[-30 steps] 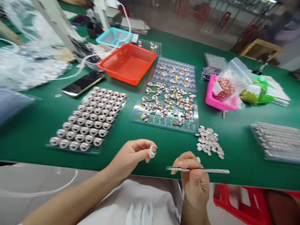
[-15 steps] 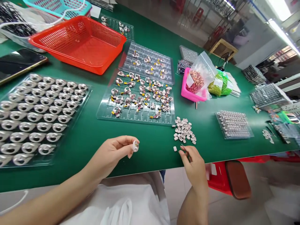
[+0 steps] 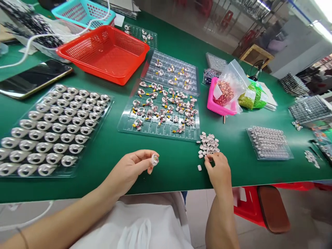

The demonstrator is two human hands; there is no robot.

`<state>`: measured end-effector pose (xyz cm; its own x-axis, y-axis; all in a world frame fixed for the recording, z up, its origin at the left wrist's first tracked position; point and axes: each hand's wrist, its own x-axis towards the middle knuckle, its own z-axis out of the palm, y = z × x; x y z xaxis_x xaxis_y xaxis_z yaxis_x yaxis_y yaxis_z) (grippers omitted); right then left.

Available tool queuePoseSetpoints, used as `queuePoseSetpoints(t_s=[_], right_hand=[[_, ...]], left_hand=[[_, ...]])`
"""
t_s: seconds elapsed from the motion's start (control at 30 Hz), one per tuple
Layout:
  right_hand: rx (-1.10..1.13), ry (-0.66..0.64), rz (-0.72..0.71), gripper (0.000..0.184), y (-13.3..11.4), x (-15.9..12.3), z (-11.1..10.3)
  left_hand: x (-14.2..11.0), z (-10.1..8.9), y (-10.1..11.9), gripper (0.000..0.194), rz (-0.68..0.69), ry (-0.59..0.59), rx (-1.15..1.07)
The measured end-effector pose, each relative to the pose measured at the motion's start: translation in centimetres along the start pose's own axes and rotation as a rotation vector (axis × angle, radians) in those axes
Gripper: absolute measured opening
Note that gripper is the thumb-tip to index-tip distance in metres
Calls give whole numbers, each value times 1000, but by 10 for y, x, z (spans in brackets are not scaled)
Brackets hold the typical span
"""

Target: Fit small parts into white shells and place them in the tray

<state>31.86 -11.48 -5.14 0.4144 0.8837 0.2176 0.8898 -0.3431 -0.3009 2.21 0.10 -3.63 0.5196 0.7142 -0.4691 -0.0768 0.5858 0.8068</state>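
A small round white casing with metallic bits inside (image 3: 155,159) is pinched between the thumb and fingers of my left hand (image 3: 136,169), held above the green table. My right hand (image 3: 220,171) is at the near edge of a pile of small white caps (image 3: 209,142). Its thumb and fingers are drawn together; what they hold, if anything, is hidden. One single white cap (image 3: 199,167) lies apart, just left of my right fingertips. Beyond my hands sits a clear tray (image 3: 127,126) with many small white parts bearing yellow tabs.
At left stands a tray of silvery-white shells (image 3: 68,160), with a phone (image 3: 36,77) behind it. A red basket (image 3: 103,62) and a blue basket (image 3: 83,14) stand at the back. To the right are a pink basket (image 3: 220,109) with bags and a filled clear tray (image 3: 269,141).
My right hand has moved forward from beside the single cap to the near edge of the pile. My left hand still holds the casing. The whole view has shifted slightly.
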Motion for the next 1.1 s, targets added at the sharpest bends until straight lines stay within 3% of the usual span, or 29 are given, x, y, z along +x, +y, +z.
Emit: queuePoseSetpoints(t_s=[0.13,0.3,0.37,0.5,0.6,1.1], right_hand=[[159,82,-43,19,-23,-10,-6],[616,-4,-42,9,-88,-36,-1],[755,-14,-104,21,-115,-44,8],[846,-34,-370,50,-148,-45,22],[836,-25,-474,60,-156,-42,25],[760,14,-565,64,-158,-38,28]], left_hand=[[-3,2,3,22,-30,-20,-131],[-8,6,7,25,-23,-42,-255],[-12,8,9,24,4,-20,-260],[-20,7,11,22,69,44,-233],[-24,4,11,20,102,63,-201],[-30,4,18,26,149,147,-113]])
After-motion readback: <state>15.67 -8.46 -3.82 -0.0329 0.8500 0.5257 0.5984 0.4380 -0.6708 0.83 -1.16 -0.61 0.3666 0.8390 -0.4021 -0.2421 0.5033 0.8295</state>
